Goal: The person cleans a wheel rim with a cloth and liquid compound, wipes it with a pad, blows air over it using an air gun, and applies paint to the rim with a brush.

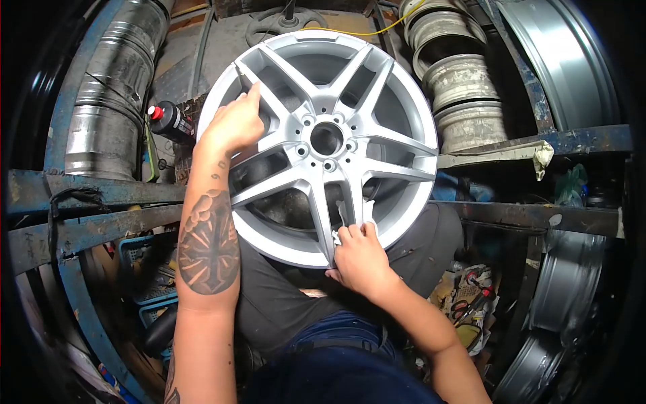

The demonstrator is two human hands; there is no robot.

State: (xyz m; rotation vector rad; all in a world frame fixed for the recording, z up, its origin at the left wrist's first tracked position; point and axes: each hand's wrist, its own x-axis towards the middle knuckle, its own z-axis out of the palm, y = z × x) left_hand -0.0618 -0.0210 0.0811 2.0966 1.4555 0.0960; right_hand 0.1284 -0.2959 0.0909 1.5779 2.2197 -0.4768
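A silver multi-spoke wheel rim (306, 176) lies tilted in front of me, its lower edge at my lap. On its upper left, my left hand (237, 122) has the index finger stretched out toward a spoke near the outer lip; the other fingers look curled, and nothing shows in them. At the bottom of the rim, my right hand (358, 259) grips a crumpled white cloth (367, 210) against a lower spoke. Part of the cloth is hidden behind the fingers.
Stacked rims stand at the left (111, 94) and right (464, 87), behind blue metal rails (128, 219). A black bottle with a red cap (176, 124) is left of the wheel. A yellow cable (387, 28) crosses the top. Tools and scraps lie at the lower right.
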